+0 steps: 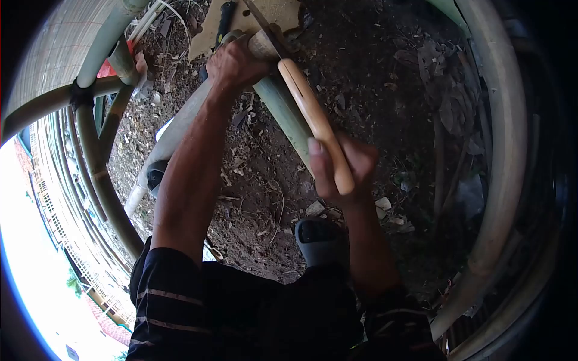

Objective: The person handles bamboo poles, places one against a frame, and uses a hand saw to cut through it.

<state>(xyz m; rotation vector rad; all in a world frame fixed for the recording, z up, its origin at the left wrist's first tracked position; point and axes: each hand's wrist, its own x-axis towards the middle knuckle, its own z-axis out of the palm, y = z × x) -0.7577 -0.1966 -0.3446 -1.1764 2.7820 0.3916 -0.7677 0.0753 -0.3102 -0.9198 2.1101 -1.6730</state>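
Observation:
My right hand (343, 165) is closed round the light wooden handle of a saw (310, 108). The saw's dark blade reaches up and to the left, against the end of a bamboo piece (263, 46). My left hand (235, 63) grips bamboo just left of the blade; its fingers are partly hidden. A green bamboo pole (283, 114) slants down from there, passing beneath the saw handle. Another pale pole (174, 135) runs down to the left under my left forearm. Beyond my left hand, a tool with a black handle (226, 21) lies on a tan board (205, 27).
Bamboo framing (90, 144) stands at the left, with a red item (107, 70) near its joint. A thick curved pole (509, 120) rises at the right. Chips and dry leaves litter the soil (373, 108). My sandalled foot (316, 240) is below the saw.

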